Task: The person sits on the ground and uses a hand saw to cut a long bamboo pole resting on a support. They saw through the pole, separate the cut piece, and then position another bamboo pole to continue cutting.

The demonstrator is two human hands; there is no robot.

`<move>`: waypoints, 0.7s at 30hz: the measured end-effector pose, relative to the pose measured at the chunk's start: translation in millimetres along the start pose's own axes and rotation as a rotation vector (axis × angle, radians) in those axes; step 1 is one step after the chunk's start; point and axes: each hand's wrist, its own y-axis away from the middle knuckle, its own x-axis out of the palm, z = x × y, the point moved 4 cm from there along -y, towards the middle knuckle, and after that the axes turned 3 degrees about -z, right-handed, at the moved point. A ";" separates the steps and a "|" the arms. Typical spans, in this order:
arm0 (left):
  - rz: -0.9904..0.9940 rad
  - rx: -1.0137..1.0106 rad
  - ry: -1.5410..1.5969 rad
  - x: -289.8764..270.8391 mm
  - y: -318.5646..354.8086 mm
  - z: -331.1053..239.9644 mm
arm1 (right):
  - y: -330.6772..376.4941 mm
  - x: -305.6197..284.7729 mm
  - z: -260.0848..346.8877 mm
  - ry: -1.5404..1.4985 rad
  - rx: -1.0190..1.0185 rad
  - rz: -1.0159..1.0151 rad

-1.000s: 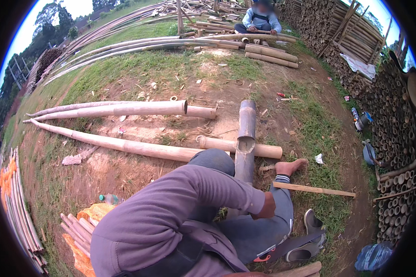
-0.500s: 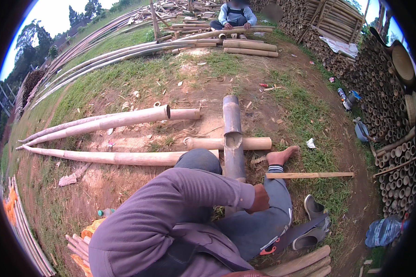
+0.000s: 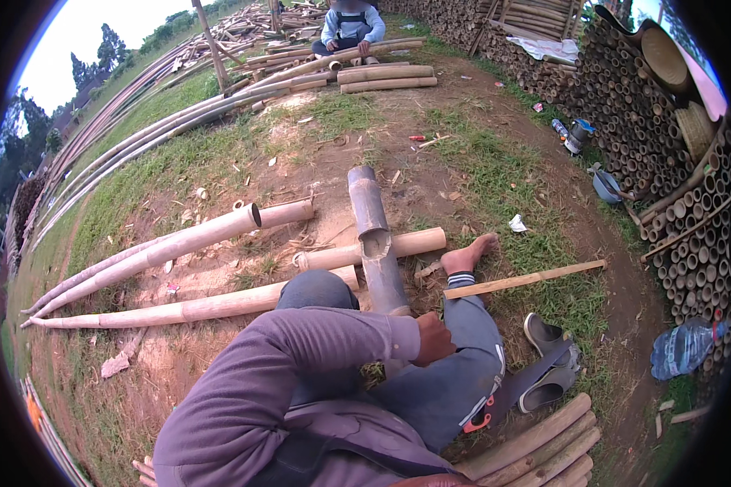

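My left arm, in a mauve sleeve, reaches across my lap. My left hand (image 3: 434, 339) is closed above my right thigh, beside the near end of a dark bamboo pole (image 3: 369, 207). Whatever it may hold is hidden. The pole runs away from me between my legs, with a notch cut into its upper side. It lies across a paler bamboo length (image 3: 418, 243). A flat bamboo strip (image 3: 528, 278) rests over my right shin, just above the bare foot. My right hand is out of sight.
Long bamboo poles (image 3: 170, 235) lie to the left. At right are dark shoes (image 3: 544, 394), a tool with an orange handle (image 3: 479, 418), cut bamboo (image 3: 536, 450), a plastic jug (image 3: 681, 351) and stacked bamboo (image 3: 694, 284). Another person (image 3: 351, 28) sits at the far side.
The view has turned, so the ground and poles sit further left and tilted. My left hand stays closed near my right thigh, with its knuckles showing more.
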 end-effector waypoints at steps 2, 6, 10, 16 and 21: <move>0.037 -0.021 0.021 -0.9 1.8 0.4 | 1.8 1.1 1.2 -0.006 0.006 0.013; 0.058 -0.053 0.024 2.2 2.9 1.1 | 4.4 3.2 4.9 -0.020 -0.024 -0.006; 0.059 -0.037 0.043 1.0 0.7 0.5 | -0.3 0.1 -3.0 -0.033 -0.025 -0.038; 0.054 -0.019 0.050 3.5 3.9 2.3 | 3.6 0.8 2.5 -0.061 0.001 -0.036; 0.029 -0.025 0.049 -15.7 12.5 -1.8 | -0.2 -6.5 3.5 -0.070 0.055 -0.031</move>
